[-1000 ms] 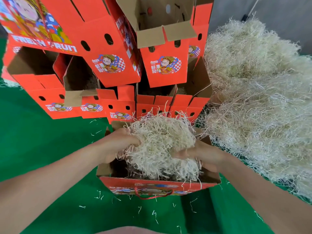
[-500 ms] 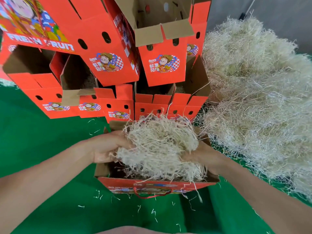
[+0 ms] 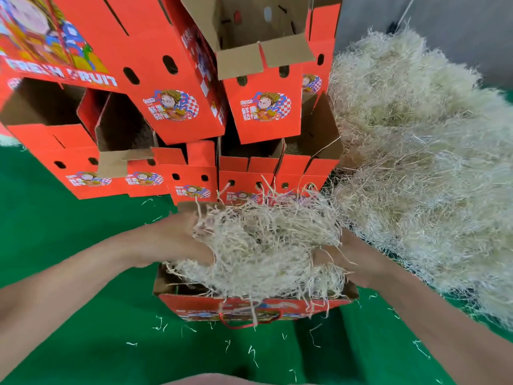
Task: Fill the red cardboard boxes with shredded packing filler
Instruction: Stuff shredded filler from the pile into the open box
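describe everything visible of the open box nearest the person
The nearest box is red printed cardboard with brown insides, standing upright and open-topped on the green surface. A red cord handle loops from its front wall. A clump of pale shredded filler heaps over its rim, strands spilling down the front. The left hand and right hand grip that clump from either side above the opening.

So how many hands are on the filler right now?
2. The left hand grips the filler on its left side, the right hand on its right, over the near box.

Filler pile (image 3: 422, 173) right of stacked boxes (image 3: 172, 107)
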